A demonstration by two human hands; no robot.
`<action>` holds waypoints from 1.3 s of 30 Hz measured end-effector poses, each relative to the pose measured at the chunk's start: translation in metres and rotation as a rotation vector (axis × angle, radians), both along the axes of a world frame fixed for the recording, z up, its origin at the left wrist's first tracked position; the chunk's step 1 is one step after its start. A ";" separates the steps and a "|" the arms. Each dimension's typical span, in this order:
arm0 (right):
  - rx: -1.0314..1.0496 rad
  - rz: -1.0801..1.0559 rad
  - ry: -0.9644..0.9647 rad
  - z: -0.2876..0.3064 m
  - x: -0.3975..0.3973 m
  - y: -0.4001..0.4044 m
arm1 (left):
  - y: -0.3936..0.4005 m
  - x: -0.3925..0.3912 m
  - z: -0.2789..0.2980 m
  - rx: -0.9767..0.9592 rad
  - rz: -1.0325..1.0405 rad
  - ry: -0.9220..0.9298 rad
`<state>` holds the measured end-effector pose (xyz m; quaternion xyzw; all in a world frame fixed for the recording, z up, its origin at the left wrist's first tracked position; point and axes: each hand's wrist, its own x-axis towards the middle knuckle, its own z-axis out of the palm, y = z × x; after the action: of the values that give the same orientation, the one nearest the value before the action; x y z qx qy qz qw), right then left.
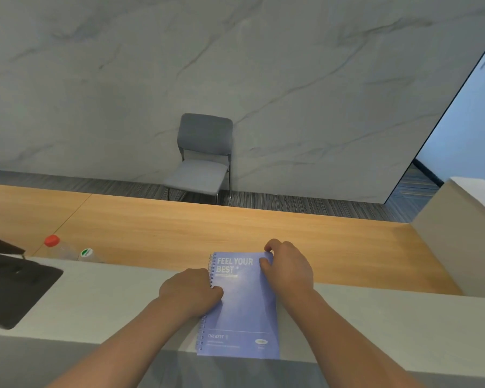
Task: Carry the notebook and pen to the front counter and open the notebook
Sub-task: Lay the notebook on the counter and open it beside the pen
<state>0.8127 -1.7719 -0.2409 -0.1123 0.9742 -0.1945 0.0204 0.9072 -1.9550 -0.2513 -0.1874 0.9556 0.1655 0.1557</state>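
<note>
A light blue spiral notebook lies closed on the grey counter ledge, cover up, reading "FEEL YOUR BEST", spiral on its left side. My left hand presses on the cover next to the spiral, about halfway along. My right hand has its fingertips pinched on the far right corner of the cover. No pen shows in this view.
Beyond the ledge runs a lower wooden desk. A bottle with a red cap and one with a green-and-white cap stand at the left, near a black stand. A grey chair sits against the marble wall. A beige box is at right.
</note>
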 end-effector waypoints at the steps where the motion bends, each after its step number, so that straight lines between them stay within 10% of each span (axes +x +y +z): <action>1: -0.037 -0.019 -0.010 0.000 0.000 0.000 | 0.000 0.000 0.000 -0.003 -0.004 -0.003; 11: -0.016 -0.038 0.048 0.005 0.009 0.001 | -0.002 0.001 0.004 0.012 -0.019 -0.002; 19: -1.011 -0.299 -0.663 0.050 0.016 -0.019 | -0.023 -0.004 0.007 0.209 0.042 0.061; 28: -0.713 0.340 -0.469 0.047 0.059 -0.071 | -0.077 0.006 0.066 1.099 0.494 0.207; 34: -0.199 0.652 -0.270 0.007 0.082 -0.086 | -0.123 0.016 0.034 0.624 0.348 0.250; 39: -0.190 0.563 -0.167 -0.002 0.073 -0.070 | -0.123 0.021 -0.003 -0.030 0.119 0.186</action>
<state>0.8860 -1.8415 -0.2428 -0.3629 0.8772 -0.2798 0.1430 0.9280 -2.0783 -0.2545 -0.2298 0.9555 0.1768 0.0535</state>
